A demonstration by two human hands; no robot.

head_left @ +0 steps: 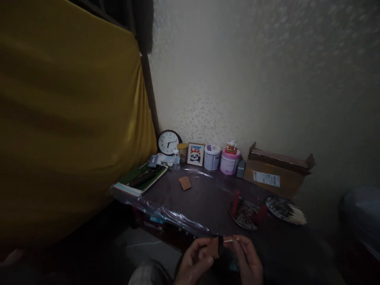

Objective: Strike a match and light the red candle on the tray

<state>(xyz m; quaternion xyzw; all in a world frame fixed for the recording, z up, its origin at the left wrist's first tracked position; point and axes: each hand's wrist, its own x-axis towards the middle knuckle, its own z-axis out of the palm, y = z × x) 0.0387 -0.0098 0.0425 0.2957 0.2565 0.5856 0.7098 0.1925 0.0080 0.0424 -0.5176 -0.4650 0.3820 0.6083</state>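
Observation:
My left hand [195, 258] is closed around a small brown matchbook [213, 248] with a dark edge, near the table's front edge. Just to its right, my right hand [249, 258] pinches a short pale matchstick [231, 240] with something reddish along it; dim light blurs its details. The two hands are close together with a small gap between what they hold. Ahead of the right hand, a metal plate [246, 221] carries an upright red candle [235, 204] and a second red candle [260, 215] leaning at its right.
Several brown card pieces [185, 183] lie on the plastic-covered table [204, 202]. A second dark-stained plate [282, 209] and a cardboard box [273, 174] stand right. Along the wall are a clock [169, 142], a panda picture [196, 154] and tins [211, 158]. Books [142, 180] lie left.

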